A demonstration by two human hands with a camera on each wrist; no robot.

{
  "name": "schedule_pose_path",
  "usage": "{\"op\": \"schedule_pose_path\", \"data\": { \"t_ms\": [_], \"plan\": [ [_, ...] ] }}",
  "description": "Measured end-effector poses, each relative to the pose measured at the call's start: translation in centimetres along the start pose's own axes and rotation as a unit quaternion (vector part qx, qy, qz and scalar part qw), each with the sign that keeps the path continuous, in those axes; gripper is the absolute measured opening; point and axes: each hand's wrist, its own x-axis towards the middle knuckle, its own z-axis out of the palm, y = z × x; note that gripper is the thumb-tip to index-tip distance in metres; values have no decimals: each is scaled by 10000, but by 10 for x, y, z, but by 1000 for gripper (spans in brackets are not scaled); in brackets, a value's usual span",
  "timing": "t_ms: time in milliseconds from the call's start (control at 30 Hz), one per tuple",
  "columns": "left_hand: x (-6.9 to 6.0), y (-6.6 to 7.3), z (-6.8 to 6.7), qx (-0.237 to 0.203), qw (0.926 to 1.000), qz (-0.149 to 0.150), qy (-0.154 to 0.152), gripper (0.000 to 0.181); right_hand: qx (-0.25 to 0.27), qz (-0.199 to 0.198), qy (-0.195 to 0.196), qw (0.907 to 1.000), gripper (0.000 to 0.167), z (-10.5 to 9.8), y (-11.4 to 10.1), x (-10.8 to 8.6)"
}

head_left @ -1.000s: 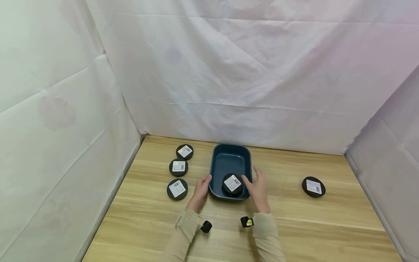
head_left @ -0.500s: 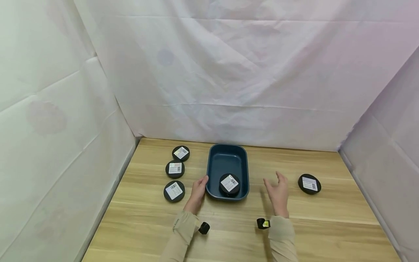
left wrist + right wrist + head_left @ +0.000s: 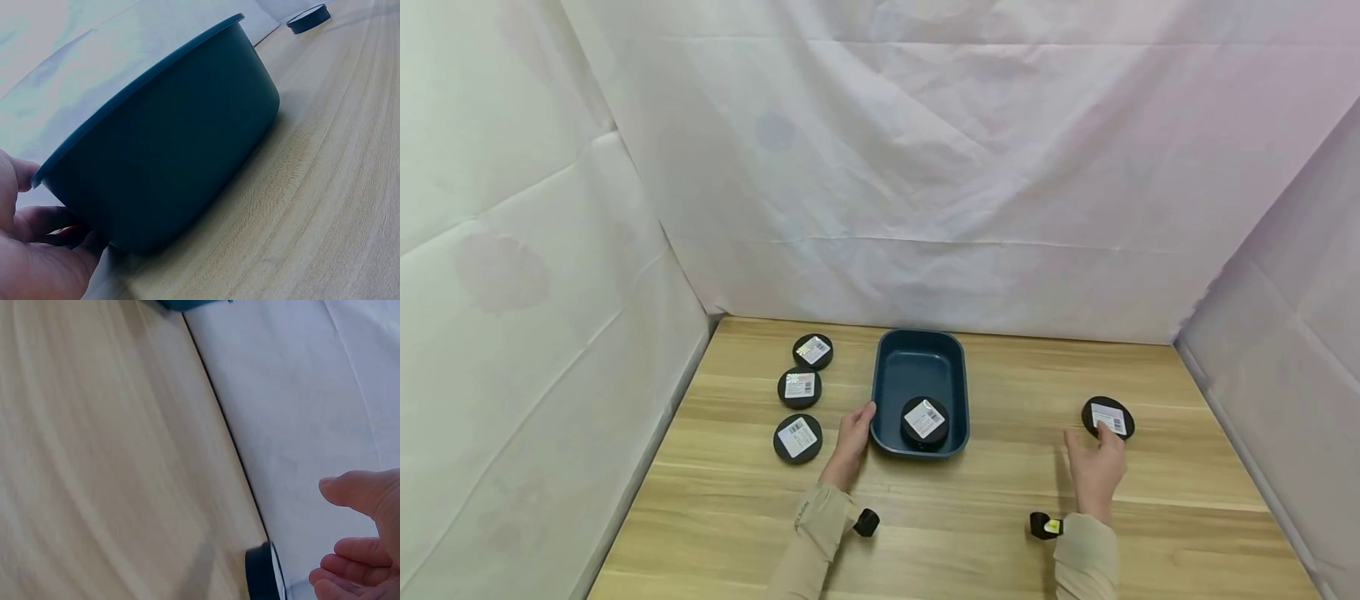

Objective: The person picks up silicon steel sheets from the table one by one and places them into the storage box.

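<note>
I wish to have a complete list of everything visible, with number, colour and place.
Table: one, light wood, beneath the objects.
Container: one, dark blue, on table, centre.
Left discs: three, black with white labels, left of the container.
Inner disc: at least one, same colours, inside container's near end.
Right disc: one, same colours, right side of table.
Sheeting: white, behind and beside table; number unclear.
Wrist devices: two, black, one per wrist.
Sleeves: two, beige, on forearms.
Left hand: one, bare, gripping container's left rim.
Right hand: one, bare, by right disc.
</note>
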Motion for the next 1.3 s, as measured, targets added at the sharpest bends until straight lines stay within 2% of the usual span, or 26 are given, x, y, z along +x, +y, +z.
{"op": "schedule_pose_path", "data": {
  "t_ms": [200, 400, 567, 700, 767, 1033, 1200, 1267, 1300],
  "plan": [
    [-8, 12, -1, 47, 10000, -22, 46, 42, 40, 22, 228, 9997, 52, -4, 10, -2],
    [-7, 10, -2, 15, 10000, -86, 11, 42, 119, 435, 472, 9979, 61, -4, 17, 1],
    [5, -7, -4, -33, 10000, -79, 33, 42, 171, 879, 495, 9948, 67, -4, 24, 12],
    [16, -23, -4, -92, 9998, -138, 90, 44, 263, 1042, 569, 9926, 71, -3, 29, 24],
    [18, -27, -3, -67, 9998, -137, 126, 46, 286, 1114, 566, 9918, 73, -2, 31, 30],
    [21, -29, 0, -57, 9996, -89, 266, 44, -57, 1651, 86, 9862, 87, 1, 42, 47],
    [19, -29, 0, -74, 9996, -82, 266, 43, -457, 1791, -262, 9824, 94, 4, 47, 54],
    [13, -19, 0, -49, 9998, -78, 201, 42, -635, 1810, -360, 9808, 96, 5, 48, 57],
    [13, -20, 0, -43, 9998, -76, 172, 42, -702, 1816, -400, 9801, 97, 6, 49, 59]
  ]
}}
